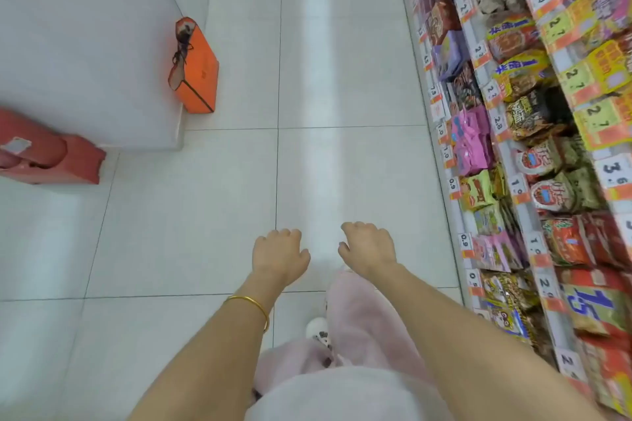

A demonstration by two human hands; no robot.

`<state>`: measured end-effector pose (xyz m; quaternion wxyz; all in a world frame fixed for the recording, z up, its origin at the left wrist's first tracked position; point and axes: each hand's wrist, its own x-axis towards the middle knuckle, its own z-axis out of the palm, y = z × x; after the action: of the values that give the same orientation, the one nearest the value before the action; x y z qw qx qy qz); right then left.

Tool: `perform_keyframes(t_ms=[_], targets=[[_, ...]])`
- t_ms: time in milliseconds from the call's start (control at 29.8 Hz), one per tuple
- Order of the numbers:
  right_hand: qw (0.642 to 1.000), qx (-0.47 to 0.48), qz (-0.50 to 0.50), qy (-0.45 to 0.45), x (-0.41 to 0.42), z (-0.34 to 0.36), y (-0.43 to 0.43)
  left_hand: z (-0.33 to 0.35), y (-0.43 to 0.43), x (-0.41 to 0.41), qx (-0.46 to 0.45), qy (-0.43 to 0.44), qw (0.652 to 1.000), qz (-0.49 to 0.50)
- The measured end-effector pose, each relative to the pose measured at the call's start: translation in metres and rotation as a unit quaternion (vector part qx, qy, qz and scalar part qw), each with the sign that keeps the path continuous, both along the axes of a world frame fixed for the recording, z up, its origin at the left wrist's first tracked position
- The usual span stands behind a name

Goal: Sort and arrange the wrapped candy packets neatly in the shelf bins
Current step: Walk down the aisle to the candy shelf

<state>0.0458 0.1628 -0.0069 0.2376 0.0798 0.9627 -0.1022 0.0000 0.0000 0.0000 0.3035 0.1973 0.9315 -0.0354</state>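
Both of my hands hang out in front of me over the pale tiled floor, holding nothing. My left hand (278,255) has loosely curled fingers and a gold bangle on its wrist. My right hand (367,249) is beside it, fingers also loosely bent. The shelf bins (506,143) run along the right side, well to the right of my right hand. They are packed with wrapped snack and candy packets: pink packets (470,142), red packets (574,243) and yellow packets (523,70). Price tags line the shelf edges.
A white cabinet (85,44) stands at the left, with an orange bag (196,67) leaning at its corner. A red object (51,155) lies on the floor at the far left. The tiled aisle (342,113) stretches ahead between cabinet and shelves.
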Motion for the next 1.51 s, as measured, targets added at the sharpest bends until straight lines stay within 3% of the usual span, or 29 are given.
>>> perform_keyframes(t_ms=[168, 436, 704, 872, 1274, 1508], targets=[[0.999, 0.002, 0.004, -0.033, -0.041, -0.024, 0.005, -0.021, 0.007, -0.046, -0.021, -0.049, 0.999, 0.013], [0.995, -0.012, 0.008, -0.094, -0.179, -0.042, 0.054, -0.032, 0.047, -0.187, -0.047, -0.104, 0.993, 0.035], [0.982, -0.047, 0.032, -0.181, -0.343, -0.03, 0.104, -0.021, 0.091, -0.343, 0.016, -0.117, 0.99, 0.079], [0.982, -0.047, 0.038, -0.181, -0.458, -0.033, 0.12, -0.027, 0.11, -0.456, 0.034, -0.108, 0.987, 0.111], [0.988, -0.043, 0.007, -0.149, -0.742, -0.011, 0.162, -0.016, 0.149, -0.742, 0.018, -0.14, 0.988, 0.062], [0.989, -0.03, -0.012, -0.144, -0.894, -0.031, 0.212, -0.029, 0.188, -0.895, -0.013, -0.136, 0.989, 0.051]])
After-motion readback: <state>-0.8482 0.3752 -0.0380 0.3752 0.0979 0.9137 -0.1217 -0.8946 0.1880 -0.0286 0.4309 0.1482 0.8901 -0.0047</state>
